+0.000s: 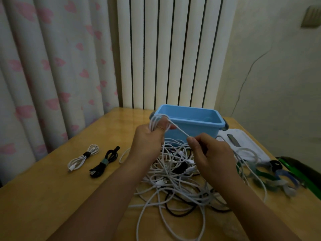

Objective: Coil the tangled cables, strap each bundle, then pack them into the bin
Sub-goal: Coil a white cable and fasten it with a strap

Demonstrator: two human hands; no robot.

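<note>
Tangled cables [175, 178] lie low in the frame's centre, soft and light, while the left hand [149, 138] grips white loops and the right hand [210, 153] pinches the same strand, before the blue bin [189, 122], best held near the plug.

White cable [180, 131] stretched taut above tangled pile [175, 173], before blue bin [189, 124].

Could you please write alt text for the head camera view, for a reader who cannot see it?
A person's left hand holds loops of a white cable while the right hand pinches its taut end, above a tangled cable pile on a wooden table. Behind stands a blue bin; two strapped bundles lie left.
</note>
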